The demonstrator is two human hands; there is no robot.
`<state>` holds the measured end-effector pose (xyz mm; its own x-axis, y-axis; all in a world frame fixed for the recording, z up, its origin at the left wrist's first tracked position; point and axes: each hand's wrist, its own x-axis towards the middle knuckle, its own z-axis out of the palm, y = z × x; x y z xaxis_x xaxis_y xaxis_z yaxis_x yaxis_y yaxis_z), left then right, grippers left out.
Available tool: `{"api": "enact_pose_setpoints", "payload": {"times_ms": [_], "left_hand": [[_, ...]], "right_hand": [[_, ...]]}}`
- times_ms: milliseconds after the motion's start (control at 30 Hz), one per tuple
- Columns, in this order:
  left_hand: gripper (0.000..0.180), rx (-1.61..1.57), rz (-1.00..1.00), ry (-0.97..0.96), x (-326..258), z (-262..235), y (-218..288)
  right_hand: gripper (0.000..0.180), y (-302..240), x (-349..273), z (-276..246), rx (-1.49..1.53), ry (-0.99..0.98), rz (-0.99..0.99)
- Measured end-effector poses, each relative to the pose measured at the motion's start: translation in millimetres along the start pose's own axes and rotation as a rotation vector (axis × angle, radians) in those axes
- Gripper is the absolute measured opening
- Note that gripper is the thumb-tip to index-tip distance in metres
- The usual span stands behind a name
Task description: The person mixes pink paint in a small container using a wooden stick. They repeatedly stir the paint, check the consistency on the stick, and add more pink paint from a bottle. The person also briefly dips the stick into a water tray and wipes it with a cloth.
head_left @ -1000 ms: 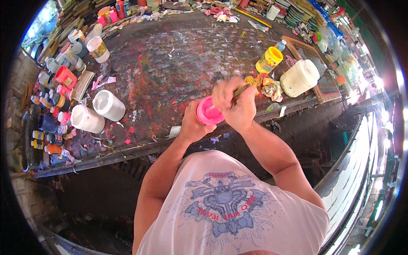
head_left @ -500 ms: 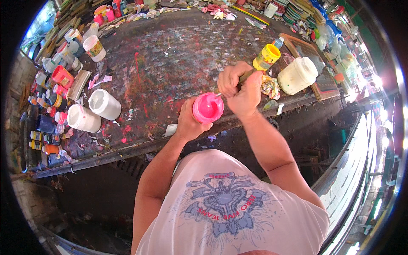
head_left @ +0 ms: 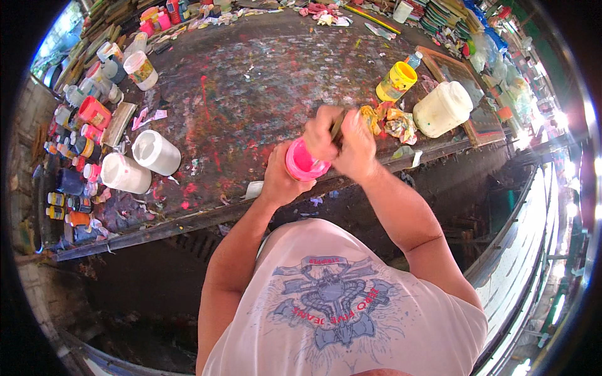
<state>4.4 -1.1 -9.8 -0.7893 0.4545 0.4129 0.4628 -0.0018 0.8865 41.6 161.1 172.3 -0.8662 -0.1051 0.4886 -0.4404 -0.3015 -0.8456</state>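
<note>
My left hand (head_left: 281, 177) is closed round the side of an open jar of bright pink paint (head_left: 298, 163) near the table's front edge. Over the jar's mouth is my right hand (head_left: 338, 139), its fingers wrapped round a stick-like tool (head_left: 338, 127) with a dull brownish handle. The tool's lower end is hidden by the hand, so I cannot tell how deep it sits in the paint. Beyond my right hand stands an open yellow paint jar (head_left: 396, 81). Crumpled, paint-stained paper (head_left: 400, 126) lies beside a large off-white tub (head_left: 443, 109).
Two white tubs, one nearer (head_left: 125, 173) and one behind it (head_left: 156, 153), stand left on the paint-stained table (head_left: 232, 94). Several small paint jars crowd the left end. A wooden-framed screen (head_left: 464, 94) lies at right. Paper scraps line the far edge.
My right hand has moved left and slightly down, from beside the pink jar to over its mouth, bringing the tool along. My left hand still holds the jar in nearly the same place.
</note>
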Motion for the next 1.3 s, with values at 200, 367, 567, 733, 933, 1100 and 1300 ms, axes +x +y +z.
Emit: {"api": "enact_pose_setpoints", "payload": {"times_ms": [200, 367, 567, 733, 933, 1100, 1300], "left_hand": [[0.091, -0.045, -0.003, -0.003, 2.1, 2.8, 2.1], [0.090, 0.082, 0.013, -0.046, 4.2, 0.5, 5.4], [0.092, -0.084, -0.059, -0.037, -1.1, -0.1, -8.5], [0.093, 0.117, 0.055, -0.040, 5.6, -1.4, 6.8], [0.093, -0.057, -0.005, -0.007, -0.8, 3.6, -7.3], [0.093, 0.022, -0.020, -0.020, 2.3, 1.2, 3.2], [0.091, -0.049, -0.011, -0.042, 5.1, 1.8, -2.7]], "right_hand": [[0.072, 18.3, -0.4, 18.0, 0.014, 0.216, -0.182], [0.074, -5.8, 2.3, -13.3, 0.015, 0.036, 0.018], [0.074, 13.1, -3.5, 10.1, 0.158, -0.057, 0.009], [0.074, 2.3, 7.8, -11.0, -0.057, 0.180, -0.159], [0.072, -5.9, 5.8, -2.4, 0.042, -0.040, 0.046], [0.074, 15.2, 6.9, 7.0, -0.003, 0.195, -0.174], [0.075, -6.1, 6.8, -8.8, 0.034, -0.055, 0.068]]}}
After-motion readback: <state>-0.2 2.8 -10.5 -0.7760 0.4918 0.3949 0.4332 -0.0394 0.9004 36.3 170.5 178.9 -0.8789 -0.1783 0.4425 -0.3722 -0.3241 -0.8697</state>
